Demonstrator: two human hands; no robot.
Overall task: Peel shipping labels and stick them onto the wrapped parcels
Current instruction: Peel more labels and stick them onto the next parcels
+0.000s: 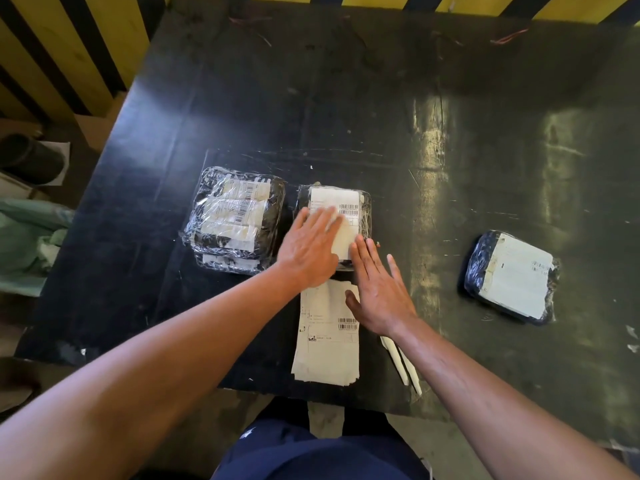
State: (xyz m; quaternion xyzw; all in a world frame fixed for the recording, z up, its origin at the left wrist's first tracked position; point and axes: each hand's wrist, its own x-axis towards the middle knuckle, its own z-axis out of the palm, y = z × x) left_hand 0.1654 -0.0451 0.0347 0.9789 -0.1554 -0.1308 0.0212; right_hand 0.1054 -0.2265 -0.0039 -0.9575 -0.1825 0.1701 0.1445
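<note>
- The middle parcel (363,216), black and film-wrapped, lies flat near the centre of the dark table (346,109), its long axis running away from the person toward the far edge.
- A white shipping label (334,199) covers its top, long side along the parcel's length, barcodes toward the right edge.
- The left hand (308,247) lies flat on the label, fingers straight and together, pointing up and to the right; it presses without curling round anything.
- The right hand (379,289) is flat too, fingers straight and slightly spread, its fingertips touching the near right corner of the label; its heel lies over the label stack.
- The label stack (327,341) lies just in front of the middle parcel at the table's near edge, long axis also pointing away from the person, barcodes on its right side.
- Just left of the middle parcel, a pile of labelled parcels (235,220) sits slightly tilted, barcodes near its far right.
- Well to the right, a single labelled parcel (512,275) lies turned at an angle.
- Two white backing strips (401,365) lie beside the stack under the right forearm.
</note>
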